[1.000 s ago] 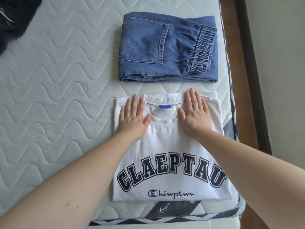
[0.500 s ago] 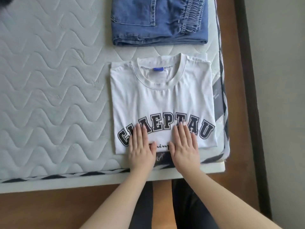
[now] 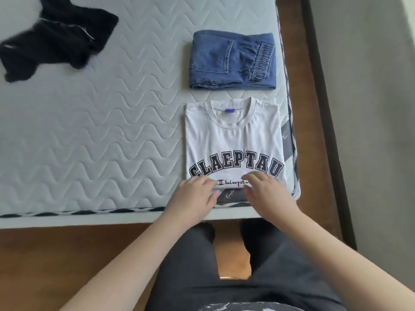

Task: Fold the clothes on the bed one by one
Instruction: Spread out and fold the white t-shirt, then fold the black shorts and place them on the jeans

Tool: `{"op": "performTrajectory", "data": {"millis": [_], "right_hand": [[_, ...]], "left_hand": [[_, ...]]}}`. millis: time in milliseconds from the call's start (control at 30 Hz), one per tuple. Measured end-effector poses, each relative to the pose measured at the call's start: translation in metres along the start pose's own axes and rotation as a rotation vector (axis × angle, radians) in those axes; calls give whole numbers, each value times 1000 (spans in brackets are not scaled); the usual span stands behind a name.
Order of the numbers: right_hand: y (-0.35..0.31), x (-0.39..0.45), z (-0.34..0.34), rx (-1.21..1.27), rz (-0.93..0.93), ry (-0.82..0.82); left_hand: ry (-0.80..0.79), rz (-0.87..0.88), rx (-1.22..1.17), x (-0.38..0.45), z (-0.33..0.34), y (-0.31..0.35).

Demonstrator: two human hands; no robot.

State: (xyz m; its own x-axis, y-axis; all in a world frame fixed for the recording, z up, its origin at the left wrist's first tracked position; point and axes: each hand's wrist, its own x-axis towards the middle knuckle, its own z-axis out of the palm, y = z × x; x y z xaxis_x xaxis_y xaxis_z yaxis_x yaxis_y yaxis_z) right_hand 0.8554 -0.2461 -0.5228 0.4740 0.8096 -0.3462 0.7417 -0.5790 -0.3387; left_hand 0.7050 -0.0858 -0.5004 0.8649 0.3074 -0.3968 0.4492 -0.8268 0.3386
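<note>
Mattress: pale grey-green quilted mattress [image 3: 89, 131] with a wavy stitch pattern fills the upper left and centre of the frame; a black-and-white braided trim runs along its near and right edges. A dark label at the near edge carries script that seems to read "Comfort" — partly covered by the hands.
Floor: brown wooden floor [image 3: 67, 254] shows below the mattress edge and in a strip up the right side, beside a grey wall.
Black garment: crumpled black fuzzy garment [image 3: 51, 41] with a metal zip lies unfolded at the upper left, well apart from the other clothes.
T-shirt: white cotton T-shirt [image 3: 232, 140] lies folded into a neat rectangle, front up, at centre right near the mattress corner. Navy block letters in an arc read "CLAEPTAU"; below them a small logo and script read "Chinpt…", the end hidden by a hand. A small blue tag sits inside the ribbed collar.
Jeans: folded blue denim jeans [image 3: 231, 61] sit just beyond the collar, back pocket up, gathered elastic waistband to the right.
Left hand: left hand [image 3: 193, 196] rests at the shirt's near hem, fingers loosely curved on the cloth — blurred, so a grip cannot be told.
Right hand: right hand [image 3: 267, 191] likewise at the hem, fingers bent over the edge; grip unclear.
</note>
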Motion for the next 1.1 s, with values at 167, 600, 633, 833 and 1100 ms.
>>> {"op": "performTrajectory", "data": {"millis": [167,600,633,833,1100], "right_hand": [[-54,-49,-71,-122,-60,255],[-147,-144,-128,-103,-250,558],[-147,-150,-129,-103,-266,567],[-138,-192,-139,-137,-420,572],[-169,-234,-147,-143,-539,486]], "left_hand": [[326,78,175,-77,-95,24],[556,58,305,-199,-119,26],[567,33,306,-207,-118,29],[585,-169,264,-255,-107,78],[659,-314,258,-331,-98,115]]}}
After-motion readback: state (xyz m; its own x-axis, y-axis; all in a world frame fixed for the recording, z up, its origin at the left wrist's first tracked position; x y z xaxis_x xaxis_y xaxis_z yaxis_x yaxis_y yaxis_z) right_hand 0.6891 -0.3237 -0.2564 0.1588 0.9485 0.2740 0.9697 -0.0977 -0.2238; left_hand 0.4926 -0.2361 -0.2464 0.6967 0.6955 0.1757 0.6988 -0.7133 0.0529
